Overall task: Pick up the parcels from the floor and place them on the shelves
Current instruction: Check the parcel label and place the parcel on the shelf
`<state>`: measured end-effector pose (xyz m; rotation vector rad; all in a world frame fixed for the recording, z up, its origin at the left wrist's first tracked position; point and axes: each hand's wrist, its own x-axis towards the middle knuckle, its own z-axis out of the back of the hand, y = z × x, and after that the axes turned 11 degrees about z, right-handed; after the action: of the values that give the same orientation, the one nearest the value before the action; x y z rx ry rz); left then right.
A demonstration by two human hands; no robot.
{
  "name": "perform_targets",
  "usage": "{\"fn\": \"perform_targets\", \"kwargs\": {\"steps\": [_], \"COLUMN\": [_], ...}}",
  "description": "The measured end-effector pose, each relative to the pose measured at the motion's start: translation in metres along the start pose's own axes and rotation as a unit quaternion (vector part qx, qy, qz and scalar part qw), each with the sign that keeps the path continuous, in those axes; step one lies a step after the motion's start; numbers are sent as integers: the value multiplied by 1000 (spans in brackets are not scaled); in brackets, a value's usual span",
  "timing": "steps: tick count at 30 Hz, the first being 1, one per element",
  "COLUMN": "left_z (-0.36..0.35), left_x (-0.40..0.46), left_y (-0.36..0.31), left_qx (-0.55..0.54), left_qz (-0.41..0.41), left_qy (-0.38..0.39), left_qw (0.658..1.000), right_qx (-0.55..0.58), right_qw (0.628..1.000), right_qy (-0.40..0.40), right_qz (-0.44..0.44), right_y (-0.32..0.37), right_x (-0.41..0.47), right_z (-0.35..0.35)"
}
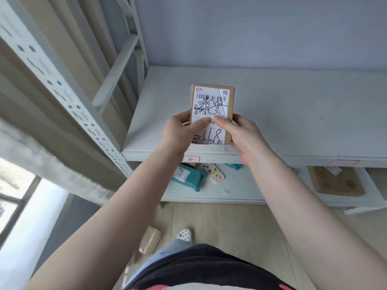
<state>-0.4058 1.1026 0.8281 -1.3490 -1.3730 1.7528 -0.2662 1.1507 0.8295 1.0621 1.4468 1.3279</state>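
Note:
A small brown cardboard parcel [212, 101] with a white shipping label and black handwriting is held over the front of the upper white shelf [282, 114]. My left hand [180, 130] grips its lower left side with the thumb on the label. My right hand [240, 132] grips its lower right side, thumb also on the label. Whether the parcel's far end touches the shelf board I cannot tell. Another brown parcel [149, 240] lies on the wooden floor by my left foot.
The lower shelf [236, 191] holds a teal bagged parcel [186, 176], a white patterned item [213, 171] and a flat brown parcel [335, 181] at the right. A perforated white upright [69, 99] stands at the left. A window [16, 195] is at lower left.

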Motion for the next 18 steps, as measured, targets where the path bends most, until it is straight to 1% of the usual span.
{"fn": "perform_targets", "kwargs": {"steps": [4, 8, 18], "left_z": [3, -4, -14], "left_x": [38, 64, 101], "left_y": [-13, -12, -4], "left_qx": [9, 10, -19], "left_qz": [8, 13, 18], "left_qy": [26, 33, 16], "left_qw": [1000, 999, 1000], "right_qx": [13, 10, -30], "right_qw": [1000, 1000, 1000], "right_qy": [-17, -22, 8], "right_qz": [-5, -20, 2], "right_y": [-2, -10, -29], "right_x": [32, 55, 100], "right_z": [-8, -6, -1]}}
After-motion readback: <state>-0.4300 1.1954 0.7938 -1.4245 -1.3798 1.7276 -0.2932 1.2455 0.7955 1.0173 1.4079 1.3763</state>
